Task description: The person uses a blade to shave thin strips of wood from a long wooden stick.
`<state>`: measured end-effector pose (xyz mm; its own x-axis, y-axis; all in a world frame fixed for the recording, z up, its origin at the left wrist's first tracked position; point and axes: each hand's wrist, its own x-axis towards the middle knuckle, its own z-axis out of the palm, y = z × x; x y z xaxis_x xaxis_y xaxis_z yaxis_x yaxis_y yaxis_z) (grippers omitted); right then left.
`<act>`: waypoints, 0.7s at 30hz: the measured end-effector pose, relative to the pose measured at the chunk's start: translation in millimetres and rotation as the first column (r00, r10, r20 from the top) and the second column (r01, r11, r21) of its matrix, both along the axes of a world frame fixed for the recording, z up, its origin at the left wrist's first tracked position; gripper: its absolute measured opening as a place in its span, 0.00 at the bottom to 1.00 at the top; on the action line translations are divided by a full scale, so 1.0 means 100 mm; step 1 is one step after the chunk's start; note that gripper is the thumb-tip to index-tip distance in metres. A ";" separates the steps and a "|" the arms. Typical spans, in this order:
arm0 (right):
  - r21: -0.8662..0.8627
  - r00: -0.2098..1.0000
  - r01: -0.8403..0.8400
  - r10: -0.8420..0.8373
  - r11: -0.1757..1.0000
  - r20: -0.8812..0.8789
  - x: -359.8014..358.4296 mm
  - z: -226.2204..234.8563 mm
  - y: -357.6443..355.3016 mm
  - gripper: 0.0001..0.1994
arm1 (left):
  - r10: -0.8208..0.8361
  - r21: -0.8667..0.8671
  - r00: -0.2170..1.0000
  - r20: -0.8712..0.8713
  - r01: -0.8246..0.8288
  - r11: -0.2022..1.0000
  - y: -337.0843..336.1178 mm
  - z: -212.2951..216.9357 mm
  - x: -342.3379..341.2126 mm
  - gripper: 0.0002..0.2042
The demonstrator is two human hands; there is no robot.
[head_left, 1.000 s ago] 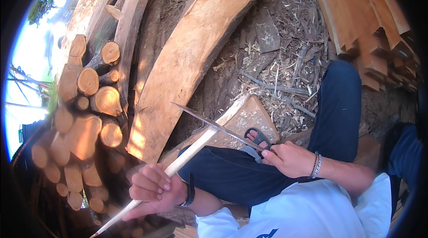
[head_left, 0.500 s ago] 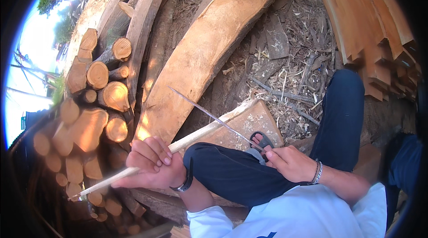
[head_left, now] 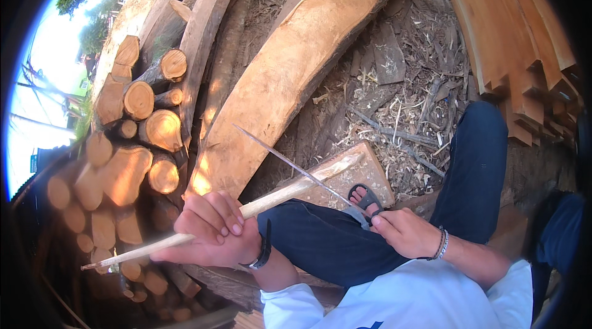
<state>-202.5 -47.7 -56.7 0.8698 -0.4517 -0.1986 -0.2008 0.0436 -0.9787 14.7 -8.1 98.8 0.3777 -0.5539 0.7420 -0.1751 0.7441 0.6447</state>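
My left hand [head_left: 216, 230] is closed round a pale, peeled wooden stick [head_left: 283, 193]. The stick slants from its thin, ragged end at lower left, over my bent leg, to its far end above a flat wooden block [head_left: 377, 175]. My right hand [head_left: 407, 233] grips a knife, its handle mostly hidden by the fingers. The knife's long narrow blade [head_left: 290, 161], seen nearly edge-on, points up and left and crosses over the stick. Whether the edge touches the wood I cannot tell. My sandalled foot [head_left: 364, 198] rests beside the block.
Stacked cut logs [head_left: 139, 99] stand at left. A broad wooden slab [head_left: 296, 64] runs across the middle. Sawn planks [head_left: 512, 27] are piled at upper right. Shavings and bark [head_left: 419, 107] litter the ground. Another dark-clothed leg [head_left: 561, 224] shows at the right edge.
The stick has shifted toward the lower left and lies a little flatter, its far end lower over the block. My right hand and the blade have hardly moved.
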 end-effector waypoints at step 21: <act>-0.016 0.999 -0.016 0.016 1.000 0.029 -0.06 -0.25 0.20 0.27 | 0.242 -0.112 0.961 0.131 -0.228 0.967 0.37 -0.54 -0.45 0.35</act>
